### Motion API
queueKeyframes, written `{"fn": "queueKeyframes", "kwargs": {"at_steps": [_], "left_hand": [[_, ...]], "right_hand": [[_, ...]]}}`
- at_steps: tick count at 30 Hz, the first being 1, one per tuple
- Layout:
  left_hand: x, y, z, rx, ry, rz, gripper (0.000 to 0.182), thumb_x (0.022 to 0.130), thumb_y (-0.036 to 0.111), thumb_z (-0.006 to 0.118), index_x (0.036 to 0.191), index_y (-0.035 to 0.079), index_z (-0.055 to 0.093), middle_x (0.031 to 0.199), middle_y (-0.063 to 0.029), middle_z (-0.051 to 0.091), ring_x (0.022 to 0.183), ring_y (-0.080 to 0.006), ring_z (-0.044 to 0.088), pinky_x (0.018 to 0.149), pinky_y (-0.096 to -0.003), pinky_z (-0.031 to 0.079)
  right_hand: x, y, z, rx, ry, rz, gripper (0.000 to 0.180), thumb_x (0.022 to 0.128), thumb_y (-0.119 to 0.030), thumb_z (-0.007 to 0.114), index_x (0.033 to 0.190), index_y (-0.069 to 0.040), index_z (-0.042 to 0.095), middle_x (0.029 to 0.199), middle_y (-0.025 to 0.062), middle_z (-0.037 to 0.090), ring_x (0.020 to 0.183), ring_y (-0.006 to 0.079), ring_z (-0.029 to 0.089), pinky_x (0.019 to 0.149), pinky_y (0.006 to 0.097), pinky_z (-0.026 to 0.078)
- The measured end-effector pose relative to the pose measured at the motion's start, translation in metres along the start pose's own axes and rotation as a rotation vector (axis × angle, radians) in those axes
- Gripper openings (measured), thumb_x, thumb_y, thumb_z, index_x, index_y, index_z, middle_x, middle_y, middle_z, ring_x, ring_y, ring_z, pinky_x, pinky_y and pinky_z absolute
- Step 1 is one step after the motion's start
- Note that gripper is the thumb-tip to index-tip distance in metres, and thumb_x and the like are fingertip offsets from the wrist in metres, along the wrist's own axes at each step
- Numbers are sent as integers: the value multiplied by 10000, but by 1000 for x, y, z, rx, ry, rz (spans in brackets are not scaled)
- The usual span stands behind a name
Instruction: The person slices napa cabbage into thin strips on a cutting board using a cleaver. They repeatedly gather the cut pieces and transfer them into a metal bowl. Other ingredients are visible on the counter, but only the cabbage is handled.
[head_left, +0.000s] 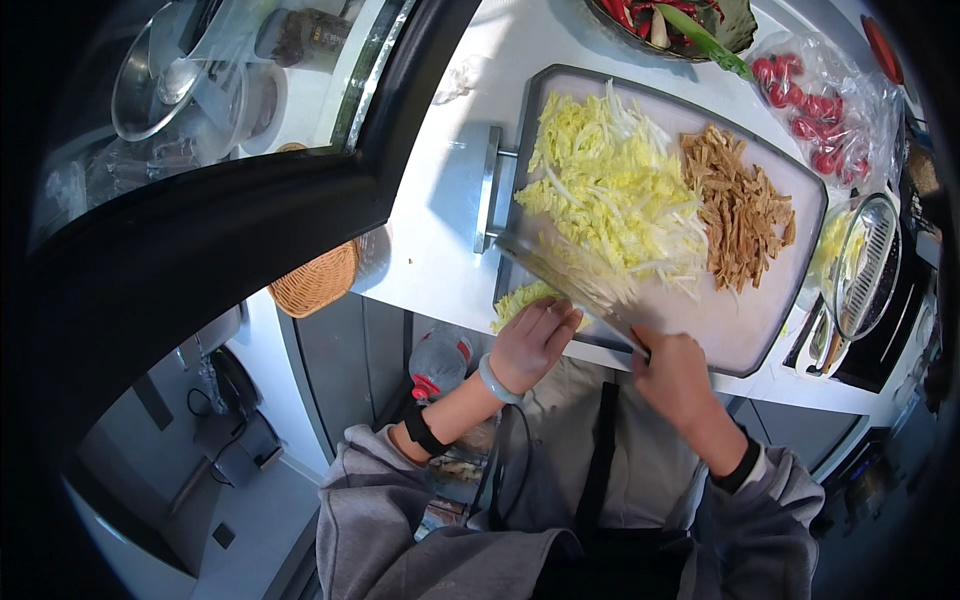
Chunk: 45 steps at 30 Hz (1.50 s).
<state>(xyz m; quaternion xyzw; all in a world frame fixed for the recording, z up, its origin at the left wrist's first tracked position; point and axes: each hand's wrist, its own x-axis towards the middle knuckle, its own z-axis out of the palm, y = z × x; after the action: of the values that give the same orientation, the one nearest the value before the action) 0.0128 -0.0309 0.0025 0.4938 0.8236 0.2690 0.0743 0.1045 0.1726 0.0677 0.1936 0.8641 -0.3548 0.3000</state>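
On the counter lies a cutting board (742, 330) with a dark rim and a metal handle (487, 191). My right hand (675, 375) grips a kitchen knife (577, 292), its blade blurred and slanting up to the left. With curled fingers, my left hand (536, 341) presses a piece of napa cabbage (521, 304) at the board's near left edge, just left of the blade. Beyond the knife spreads a heap of shredded napa cabbage (611, 187). Brown strips, perhaps tofu skin (739, 210), are piled to the right of it.
A bowl (739, 30) with red chillies and a green stalk stands beyond the board. Cherry tomatoes or radishes (817, 112) lie in clear plastic at the right, above a glass lid (870, 266). A black frame (225, 202) crosses the left, near a wicker basket (315, 281).
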Motion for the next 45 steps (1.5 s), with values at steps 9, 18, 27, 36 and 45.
{"fn": "queueKeyframes", "kwargs": {"at_steps": [9, 18, 27, 36, 45], "left_hand": [[-19, -6, 7, -69, 2, -74, 189, 696, 45, 682, 884, 69, 690, 932, -55, 602, 892, -256, 593, 733, -361, 512], [-1, 1, -5, -44, -53, -26, 274, 722, 80, 685, 993, 42, 664, 989, -77, 594, 939, -270, 586, 779, -346, 515], [-1, 12, -14, 65, -167, 4, 389, 780, 95, 594, 1160, 16, 610, 1138, -118, 565, 1071, -295, 543, 883, -357, 500], [7, 0, -21, 85, -182, 163, 425, 738, 45, 604, 1162, 19, 622, 1090, -99, 569, 1022, -269, 569, 806, -321, 538], [13, 6, -15, 85, -111, 92, 375, 721, 25, 651, 1096, 16, 646, 1035, -90, 584, 950, -263, 584, 769, -329, 546]], "right_hand": [[-49, 7, -1, -135, -42, 81, 285, 699, -99, 644, 968, -52, 563, 698, 147, 635, 680, 363, 640, 606, 477, 505], [0, -5, 4, -4, 50, 44, 88, 726, -83, 610, 784, -47, 666, 741, 218, 643, 714, 413, 629, 685, 488, 518], [-13, 13, 1, 125, 135, 107, 164, 750, -109, 626, 885, -55, 702, 743, 210, 646, 736, 404, 629, 709, 470, 522], [-14, 16, 1, 108, 138, 107, 194, 745, -114, 629, 912, -49, 704, 770, 206, 661, 734, 389, 644, 720, 462, 527], [-20, 17, 1, 104, 184, 31, 170, 742, -106, 629, 897, -46, 668, 739, 196, 650, 691, 387, 637, 679, 467, 524]]}}
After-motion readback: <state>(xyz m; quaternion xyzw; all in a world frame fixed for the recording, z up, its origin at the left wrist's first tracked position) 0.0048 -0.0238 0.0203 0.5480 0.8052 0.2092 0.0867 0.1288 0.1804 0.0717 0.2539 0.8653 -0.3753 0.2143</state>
